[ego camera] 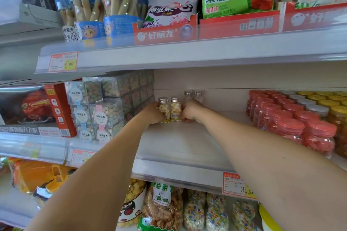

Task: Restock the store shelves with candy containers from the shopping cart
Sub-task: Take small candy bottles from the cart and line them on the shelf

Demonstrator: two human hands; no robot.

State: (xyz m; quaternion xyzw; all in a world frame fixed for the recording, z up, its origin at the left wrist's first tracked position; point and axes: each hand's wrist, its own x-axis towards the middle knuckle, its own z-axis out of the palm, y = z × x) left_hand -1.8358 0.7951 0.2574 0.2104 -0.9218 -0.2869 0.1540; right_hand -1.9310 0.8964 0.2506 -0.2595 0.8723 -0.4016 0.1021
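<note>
Two small clear candy bottles with silver caps stand side by side deep on the middle shelf (pixel 180 142): the left bottle (pixel 163 109) and the right bottle (pixel 176 109), both holding yellow and white candies. My left hand (pixel 152 113) grips the left bottle from its left side. My right hand (pixel 190 111) has its fingers curled against the right bottle's right side. Two more silver-capped bottles (pixel 193 95) stand behind, near the back wall, partly hidden by my right hand. The shopping cart is out of view.
Stacked clear cubes of pastel candies (pixel 97 112) sit left of the bottles. Red-lidded jars (pixel 293 118) and yellow-lidded jars (pixel 330 103) fill the shelf's right side. White shelf floor shows in front of the bottles. Snack bags fill the shelves above and below.
</note>
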